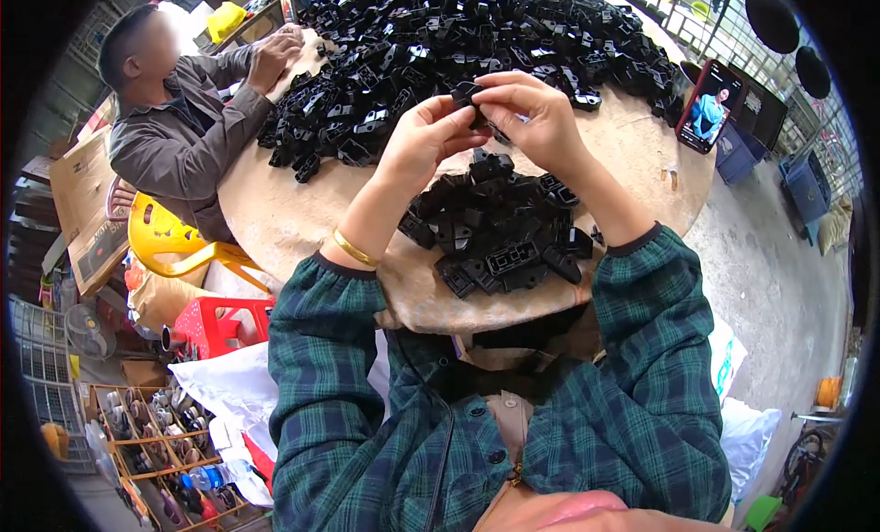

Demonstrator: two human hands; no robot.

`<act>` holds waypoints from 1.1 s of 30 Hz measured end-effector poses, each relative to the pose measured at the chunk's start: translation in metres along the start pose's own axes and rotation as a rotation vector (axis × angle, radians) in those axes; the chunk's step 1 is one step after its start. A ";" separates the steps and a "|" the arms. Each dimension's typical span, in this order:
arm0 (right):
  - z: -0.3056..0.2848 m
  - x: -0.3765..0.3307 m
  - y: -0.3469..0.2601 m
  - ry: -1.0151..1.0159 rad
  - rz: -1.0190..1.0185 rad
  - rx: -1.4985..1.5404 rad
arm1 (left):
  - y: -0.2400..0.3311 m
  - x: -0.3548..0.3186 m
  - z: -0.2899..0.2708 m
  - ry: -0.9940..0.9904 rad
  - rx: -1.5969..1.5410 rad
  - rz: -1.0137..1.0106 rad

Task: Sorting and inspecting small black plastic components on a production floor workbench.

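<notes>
Since the black part is small, both hands share it, raised over the table's near side, presumably to keep it in easy view.

Left hand: thumb and forefinger pinching the part, other fingers loosely curled. Right hand: thumb and forefinger curved and slightly parted, forefinger at the part's right side; whether the thumb presses it too, cannot tell.

Bangle: one, gold-toned, left wrist.

Pile: black pieces, between the forearms at the near edge, likely placed for short reach.

Heap: many black pieces, spread over the far side, probably common stock.

Table: rounded, tan top.

Phone: upright at the right edge, screen lit, apparently set for viewing.

Co-worker: seated left, hands by the heap's left edge.

Chair: yellow, behind the co-worker.

Stool: red, lower left.

Shelf: divided, filled, beyond the stool.
</notes>
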State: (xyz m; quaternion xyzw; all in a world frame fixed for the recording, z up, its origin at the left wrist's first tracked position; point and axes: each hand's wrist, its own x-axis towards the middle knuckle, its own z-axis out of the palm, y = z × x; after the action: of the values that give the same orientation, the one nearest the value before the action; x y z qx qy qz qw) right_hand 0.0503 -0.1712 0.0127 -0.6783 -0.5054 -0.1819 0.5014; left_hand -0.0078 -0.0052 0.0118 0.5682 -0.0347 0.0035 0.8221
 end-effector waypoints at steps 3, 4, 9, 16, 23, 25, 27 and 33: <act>0.006 -0.002 -0.002 0.100 0.372 0.397 | -0.001 -0.001 0.002 0.033 0.020 0.040; 0.007 -0.002 -0.003 0.100 0.372 0.396 | -0.001 0.000 0.002 0.033 0.020 0.039; 0.010 -0.002 -0.003 0.167 0.331 0.439 | -0.001 -0.001 -0.001 0.029 0.067 0.092; 0.009 -0.002 -0.011 0.119 0.102 0.111 | 0.000 -0.005 0.004 0.045 0.245 0.216; 0.015 -0.003 -0.024 0.073 0.029 -0.108 | -0.003 -0.007 0.009 0.046 -0.058 0.159; 0.013 0.000 -0.016 0.120 -0.170 -0.221 | 0.001 -0.008 0.010 0.006 -0.043 0.240; 0.005 0.005 -0.012 0.187 -0.218 -0.200 | 0.008 -0.010 0.013 0.035 0.035 0.312; -0.052 -0.002 0.071 0.339 0.382 -0.185 | 0.024 -0.011 -0.013 0.084 1.093 0.159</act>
State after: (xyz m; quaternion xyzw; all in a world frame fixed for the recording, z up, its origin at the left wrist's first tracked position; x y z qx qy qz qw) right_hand 0.1248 -0.2167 -0.0017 -0.7642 -0.2584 -0.2403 0.5399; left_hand -0.0193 0.0160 0.0287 0.9073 -0.0378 0.1054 0.4053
